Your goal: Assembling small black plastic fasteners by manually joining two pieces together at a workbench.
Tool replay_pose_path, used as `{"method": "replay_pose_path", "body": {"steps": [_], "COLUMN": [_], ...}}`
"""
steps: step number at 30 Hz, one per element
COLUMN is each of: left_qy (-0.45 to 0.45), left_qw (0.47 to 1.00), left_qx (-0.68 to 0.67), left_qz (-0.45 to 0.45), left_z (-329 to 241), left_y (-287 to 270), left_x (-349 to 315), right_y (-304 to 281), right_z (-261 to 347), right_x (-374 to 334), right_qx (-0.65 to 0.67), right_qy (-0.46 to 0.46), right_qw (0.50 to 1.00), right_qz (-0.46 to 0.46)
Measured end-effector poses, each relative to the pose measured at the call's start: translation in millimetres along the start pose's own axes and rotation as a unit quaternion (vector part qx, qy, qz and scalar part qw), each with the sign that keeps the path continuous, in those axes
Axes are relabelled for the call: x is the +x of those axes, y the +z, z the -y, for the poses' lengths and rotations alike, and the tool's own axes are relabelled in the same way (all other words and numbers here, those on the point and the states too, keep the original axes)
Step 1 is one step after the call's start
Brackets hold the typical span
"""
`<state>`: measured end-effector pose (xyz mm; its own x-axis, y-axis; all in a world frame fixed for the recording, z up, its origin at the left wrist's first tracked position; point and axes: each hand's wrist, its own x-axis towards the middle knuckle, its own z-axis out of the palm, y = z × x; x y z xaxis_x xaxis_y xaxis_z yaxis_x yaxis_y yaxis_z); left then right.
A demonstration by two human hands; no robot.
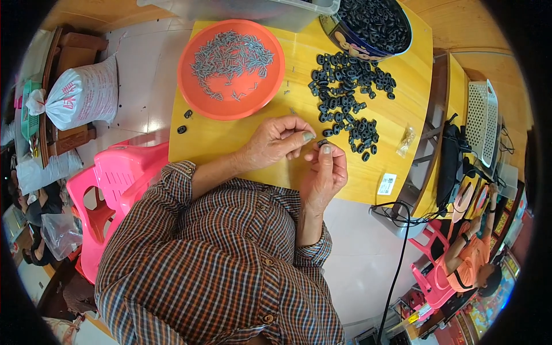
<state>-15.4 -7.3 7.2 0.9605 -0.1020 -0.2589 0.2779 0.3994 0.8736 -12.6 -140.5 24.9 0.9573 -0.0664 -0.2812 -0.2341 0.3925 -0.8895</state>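
Black rubber ring pinched between both hands.

screws in dish left on table, rubber rings right, tin behind them

One head camera looks steeply down from close above the yellow table, which stretches toward 12 o'clock; chest at 6.

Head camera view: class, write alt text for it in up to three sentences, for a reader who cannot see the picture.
A person's left hand and right hand pinch a small black part between them over a yellow table. Loose black rings lie ahead, beside an orange bowl of grey metal pins. A tin of more rings stands at the far edge.
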Motion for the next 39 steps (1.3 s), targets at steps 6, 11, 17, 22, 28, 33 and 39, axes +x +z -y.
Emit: {"method": "replay_pose_path", "body": {"steps": [6, 11, 17, 22, 28, 33, 39], "left_qy": [0.003, -0.004, -0.012, -0.01, 0.002, 0.014, 0.08], "left_qw": [1.0, 1.0, 1.0, 1.0, 1.0, 1.0, 0.992], "left_qx": [-0.01, -0.02, -0.022, -0.007, 0.0, 0.013, 0.097], "left_qz": [-0.01, 0.002, 0.007, 0.004, -0.002, -0.005, -0.014], "left_z": [0.9, -1.3, -2.6, -6.3, -4.1, -2.6, -3.0], "left_y": [-1.1, -1.7, -2.2, -0.9, -1.0, -2.2, -4.4], "left_x": [1.6, 1.1, 0.7, -0.2, 0.1, 1.2, 4.0], "right_y": [0.4, 0.0, -0.3, -1.0, 2.3, 5.7, 6.9], "right_z": [-0.6, 0.6, -1.0, -1.3, -0.4, 1.8, 0.4], "right_x": [-1.3, -1.0, -1.4, -2.2, -2.9, -4.2, -4.4], "right_qx": [-0.007, -0.016, -0.025, -0.044, -0.061, -0.08, -0.128], "right_qy": [0.007, 0.018, 0.006, 0.011, 0.006, -0.004, -0.058], "right_qw": [0.999, 0.998, 0.998, 0.998, 0.997, 0.996, 0.989], "right_qz": [0.048, 0.05, 0.052, 0.045, 0.04, 0.037, 0.042]}}
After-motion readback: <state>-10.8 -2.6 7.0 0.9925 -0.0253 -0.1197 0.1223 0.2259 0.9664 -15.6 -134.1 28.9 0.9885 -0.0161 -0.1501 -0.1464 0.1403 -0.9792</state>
